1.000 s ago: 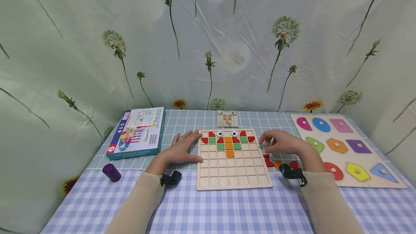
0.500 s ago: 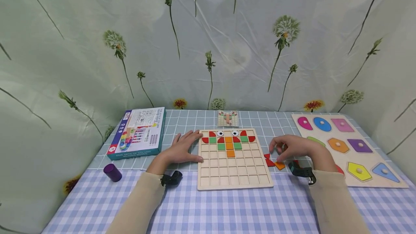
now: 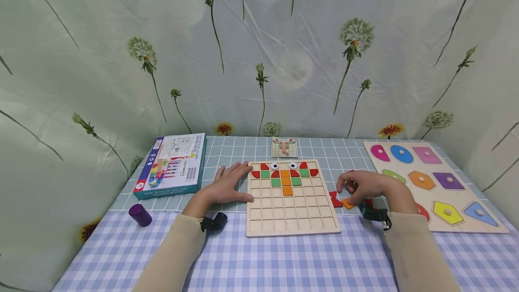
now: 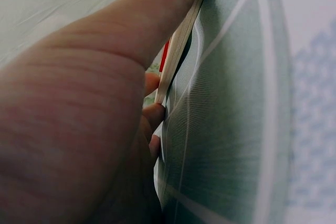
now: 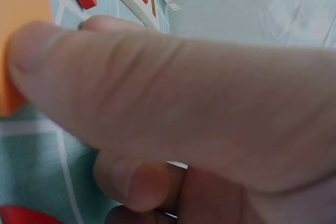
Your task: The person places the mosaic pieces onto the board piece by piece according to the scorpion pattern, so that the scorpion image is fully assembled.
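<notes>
- Board (image 3: 293, 213) is sitting mid-table, pale wood, lying flat, divided into lots of little squares.
- Its far rows have a pretty symmetrical design going: two eyes (image 3: 274, 166), red shapes (image 3: 314, 173), green squares (image 3: 297, 182), plus three orange squares (image 3: 287, 191) lined up toward the near side.
- Left hand (image 3: 227, 188) is along the board's left edge, fingers spread toward the far end, thumb touching closer in. Loose, relaxed grip, nothing wrapped up in it. The left wrist view has the thumb and fingers right up at the wooden edge.
- Right hand (image 3: 366, 183) is off to the right of the board, index finger bent, thumb tip on a loose orange tile (image 3: 347, 204). Honestly can't tell if that grip is actually pinching the tile or the thumb's just resting on it.
- Loose red pieces (image 3: 336, 202) lie between the board and that tile, and a bit more red peeks out by the right wrist.
- Small card (image 3: 284, 148) just far of the board, with a similar design printed on a grid.
- Far left there's a box (image 3: 170, 166), with a purple cylinder (image 3: 140, 215) on the near side of it.
- Over on the right, a knob puzzle (image 3: 405, 197) with colorful shapes, partly hidden by the right hand and arm.
- Table (image 3: 243, 265) has blue-and-white checks near, gray-green grid far; dandelion-print curtain (image 3: 308, 48) behind.
</notes>
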Tool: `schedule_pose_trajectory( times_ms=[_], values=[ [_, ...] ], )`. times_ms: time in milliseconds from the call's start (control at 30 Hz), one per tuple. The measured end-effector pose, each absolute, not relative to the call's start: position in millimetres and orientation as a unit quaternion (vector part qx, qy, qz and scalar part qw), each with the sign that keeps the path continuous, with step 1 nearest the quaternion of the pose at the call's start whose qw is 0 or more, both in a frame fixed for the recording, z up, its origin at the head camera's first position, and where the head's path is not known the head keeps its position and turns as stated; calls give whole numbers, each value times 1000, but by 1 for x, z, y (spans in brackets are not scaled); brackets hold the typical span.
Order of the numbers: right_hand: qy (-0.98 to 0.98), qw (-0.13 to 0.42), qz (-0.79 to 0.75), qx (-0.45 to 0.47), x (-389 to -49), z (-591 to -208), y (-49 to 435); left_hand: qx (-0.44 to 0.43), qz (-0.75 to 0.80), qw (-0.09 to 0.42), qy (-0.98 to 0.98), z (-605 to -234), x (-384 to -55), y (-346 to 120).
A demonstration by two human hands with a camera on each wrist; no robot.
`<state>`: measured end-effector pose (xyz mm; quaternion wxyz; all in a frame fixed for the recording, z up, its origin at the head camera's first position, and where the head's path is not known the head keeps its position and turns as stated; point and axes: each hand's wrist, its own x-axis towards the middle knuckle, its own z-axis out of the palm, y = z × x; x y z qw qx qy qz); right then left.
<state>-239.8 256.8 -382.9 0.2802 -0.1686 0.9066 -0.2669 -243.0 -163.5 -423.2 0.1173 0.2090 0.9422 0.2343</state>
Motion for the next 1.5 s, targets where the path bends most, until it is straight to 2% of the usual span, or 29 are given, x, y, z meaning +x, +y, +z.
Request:
schedule_pose_trajectory(
  times_ms=[333, 733, 1133, 1500],
  values=[
    [915, 237, -280, -167, -244, -389, 259, 203, 229, 116, 945, -426, -244, -164],
    [927, 215, -262, -162, -245, -388, 254, 206, 230, 118, 944, -424, -244, -164],
    [941, 109, -271, -170, -248, -383, 240, 202, 234, 116, 944, -424, -243, -163],
    [911, 135, -337, -193, -245, -384, 202, 209, 234, 114, 943, -426, -244, -164]
  ],
)
